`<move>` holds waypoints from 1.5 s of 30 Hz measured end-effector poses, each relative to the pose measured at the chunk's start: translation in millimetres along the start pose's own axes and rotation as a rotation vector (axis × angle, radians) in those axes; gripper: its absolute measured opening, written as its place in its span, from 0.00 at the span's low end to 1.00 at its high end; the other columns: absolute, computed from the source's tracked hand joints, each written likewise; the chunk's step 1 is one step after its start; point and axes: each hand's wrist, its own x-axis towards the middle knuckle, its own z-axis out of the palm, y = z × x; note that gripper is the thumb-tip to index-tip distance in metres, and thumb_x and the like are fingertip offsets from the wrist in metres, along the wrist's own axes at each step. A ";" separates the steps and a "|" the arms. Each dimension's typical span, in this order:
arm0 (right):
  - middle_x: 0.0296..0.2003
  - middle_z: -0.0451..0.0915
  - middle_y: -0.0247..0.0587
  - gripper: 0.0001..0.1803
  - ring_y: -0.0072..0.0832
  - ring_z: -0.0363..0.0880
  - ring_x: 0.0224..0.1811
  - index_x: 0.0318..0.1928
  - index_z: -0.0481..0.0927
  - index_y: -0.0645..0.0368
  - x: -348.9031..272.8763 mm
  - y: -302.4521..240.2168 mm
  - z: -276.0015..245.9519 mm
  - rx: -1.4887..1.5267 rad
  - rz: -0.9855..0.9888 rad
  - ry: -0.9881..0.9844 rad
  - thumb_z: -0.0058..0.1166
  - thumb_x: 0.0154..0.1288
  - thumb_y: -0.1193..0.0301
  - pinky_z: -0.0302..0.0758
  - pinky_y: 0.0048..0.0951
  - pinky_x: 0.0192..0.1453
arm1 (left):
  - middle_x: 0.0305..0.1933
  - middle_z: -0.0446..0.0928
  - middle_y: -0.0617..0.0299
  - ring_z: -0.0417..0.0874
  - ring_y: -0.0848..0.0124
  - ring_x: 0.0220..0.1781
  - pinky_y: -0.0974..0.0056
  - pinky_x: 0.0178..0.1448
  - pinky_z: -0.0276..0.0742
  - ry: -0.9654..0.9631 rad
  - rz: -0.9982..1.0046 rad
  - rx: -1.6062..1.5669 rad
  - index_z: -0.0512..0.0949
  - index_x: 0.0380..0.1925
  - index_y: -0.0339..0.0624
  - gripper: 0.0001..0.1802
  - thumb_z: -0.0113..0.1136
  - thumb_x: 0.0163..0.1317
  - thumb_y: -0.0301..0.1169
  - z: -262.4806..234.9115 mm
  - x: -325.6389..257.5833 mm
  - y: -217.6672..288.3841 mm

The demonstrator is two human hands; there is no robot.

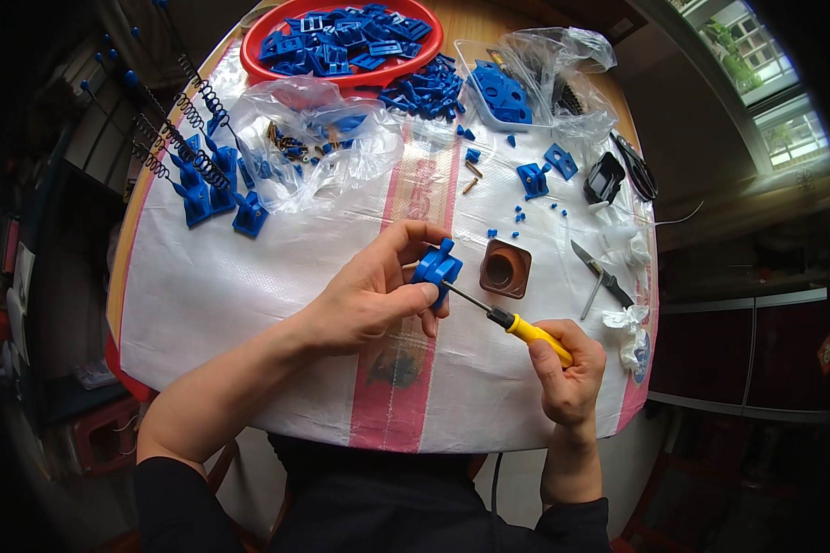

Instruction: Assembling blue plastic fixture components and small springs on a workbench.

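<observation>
Over the white woven sheet (249,286) with its pink stripes, near the table's middle: left hand (371,293) curled around a small blue plastic part (437,266), fingers and thumb closed on it, lifted just above the cloth. Just right of it, right hand (570,376) wrapped in a fist round the yellow handle of a screwdriver (515,326), metal tip touching the underside of the blue part. Beside the part, a brown square cup (504,268) resting on the sheet. Farther back, a red basin (341,46) heaped with blue pieces, clear plastic bags (314,138), loose blue bits scattered between. At far left, blue clips with black springs (198,175). Toward the right edge, a knife (588,261), black scissors (636,168) and crumpled white tissue (625,321), well apart from both hands.
</observation>
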 end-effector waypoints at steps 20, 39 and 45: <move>0.20 0.71 0.38 0.19 0.31 0.69 0.17 0.48 0.77 0.65 8.2 -1.5 -21.1 -0.788 -0.833 -0.090 0.62 0.65 0.63 0.63 0.32 0.21 | 0.47 0.71 0.61 0.73 0.78 0.37 0.72 0.40 0.73 -0.179 0.002 0.137 0.64 0.61 0.43 0.18 0.44 0.73 0.23 7.3 -7.2 -4.2; 0.20 0.73 0.40 0.09 0.32 0.70 0.16 0.43 0.79 0.66 1.3 -12.8 -14.4 -0.386 -0.417 -0.263 0.58 0.67 0.72 0.67 0.30 0.21 | 0.35 0.62 0.67 0.63 0.79 0.34 0.73 0.43 0.67 -0.222 0.058 0.242 0.62 0.61 0.43 0.16 0.39 0.76 0.26 11.4 -11.7 -8.3; 0.22 0.75 0.33 0.11 0.20 0.68 0.18 0.43 0.80 0.68 1.5 -25.9 -18.4 -0.116 0.023 -0.363 0.53 0.72 0.71 0.68 0.25 0.25 | 0.33 0.62 0.68 0.62 0.80 0.33 0.73 0.41 0.65 -0.204 0.046 0.287 0.63 0.60 0.42 0.15 0.39 0.76 0.27 11.5 -10.8 -6.7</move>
